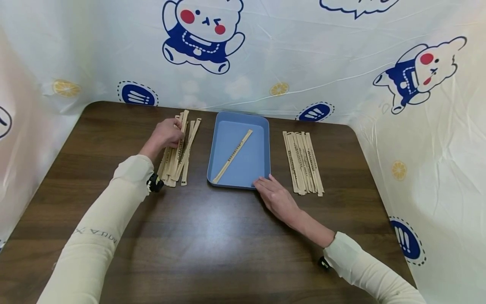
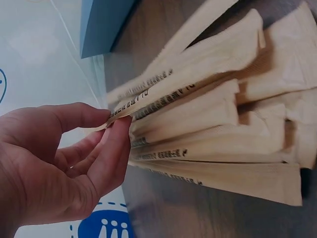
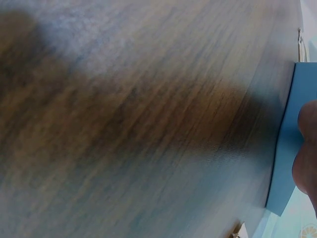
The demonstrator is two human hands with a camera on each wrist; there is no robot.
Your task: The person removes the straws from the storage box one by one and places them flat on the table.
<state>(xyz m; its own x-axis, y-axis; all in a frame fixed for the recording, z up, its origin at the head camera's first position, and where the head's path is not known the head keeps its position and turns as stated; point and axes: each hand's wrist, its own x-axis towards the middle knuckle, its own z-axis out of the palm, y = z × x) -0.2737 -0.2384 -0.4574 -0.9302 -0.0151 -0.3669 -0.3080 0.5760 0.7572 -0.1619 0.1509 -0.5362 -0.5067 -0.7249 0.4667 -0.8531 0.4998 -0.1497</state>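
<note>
My left hand [image 1: 168,133] is over the left pile of slim kraft-paper packets [image 1: 172,166], which look like wrapped straws. Its thumb and fingers pinch one packet [image 2: 143,101] near its far end, and other packets fan out beneath it. To the right of the pile lies a shallow blue tray [image 1: 250,169], with one packet [image 1: 232,157] set diagonally inside it. My right hand [image 1: 277,198] rests its fingers against the tray's near right corner. In the right wrist view, finger parts [image 3: 307,168] show against the tray's outer wall [image 3: 292,119].
A second, neater row of paper packets [image 1: 303,162] lies right of the tray, beyond my right hand. The brown wooden table [image 1: 212,245] ends at a white patterned sheet [image 1: 265,55] at the back and sides.
</note>
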